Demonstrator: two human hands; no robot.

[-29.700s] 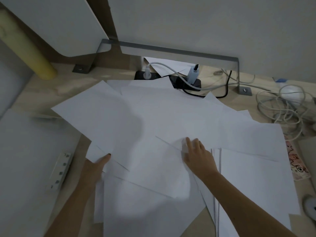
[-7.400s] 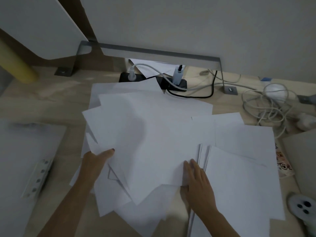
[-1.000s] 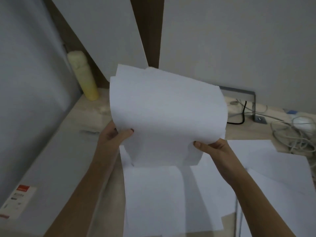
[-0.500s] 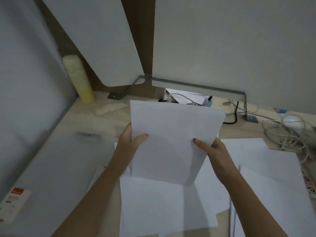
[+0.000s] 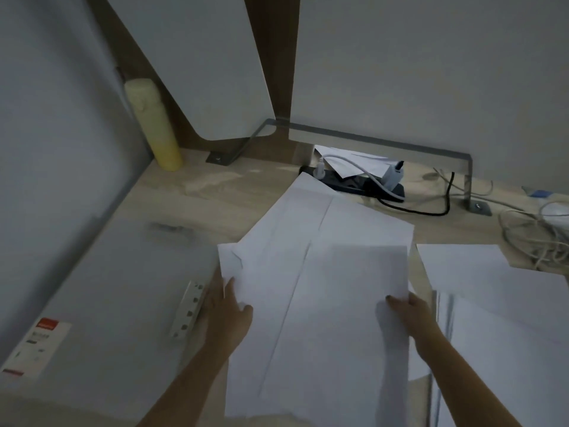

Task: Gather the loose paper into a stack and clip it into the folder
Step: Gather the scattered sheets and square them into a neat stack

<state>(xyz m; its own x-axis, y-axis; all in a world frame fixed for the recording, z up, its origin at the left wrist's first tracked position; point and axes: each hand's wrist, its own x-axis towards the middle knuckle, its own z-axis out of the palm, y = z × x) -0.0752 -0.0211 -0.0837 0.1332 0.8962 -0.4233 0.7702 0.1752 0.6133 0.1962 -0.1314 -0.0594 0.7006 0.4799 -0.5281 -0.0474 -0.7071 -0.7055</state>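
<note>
A bundle of white paper sheets [image 5: 320, 288] lies low over the wooden desk, fanned unevenly, its far corner near the power strip. My left hand [image 5: 229, 312] grips the bundle's left edge, thumb on top. My right hand [image 5: 406, 312] pinches the right edge, thumb on top. More loose sheets [image 5: 498, 309] lie on the desk to the right. The grey folder [image 5: 117, 297] lies open flat at the left, its white clip mechanism [image 5: 189, 309] just left of my left hand.
A black power strip [image 5: 369, 184] with plugs and cables sits at the back, a metal bracket [image 5: 431, 149] over it. A yellow cylinder [image 5: 154, 124] stands at the back left. Tangled white cables [image 5: 542, 235] lie at the right.
The bundle, held upright in both hands a second ago, has come down flat toward the desk and spread out. The view has tipped downward, bringing the folder's clip into sight.
</note>
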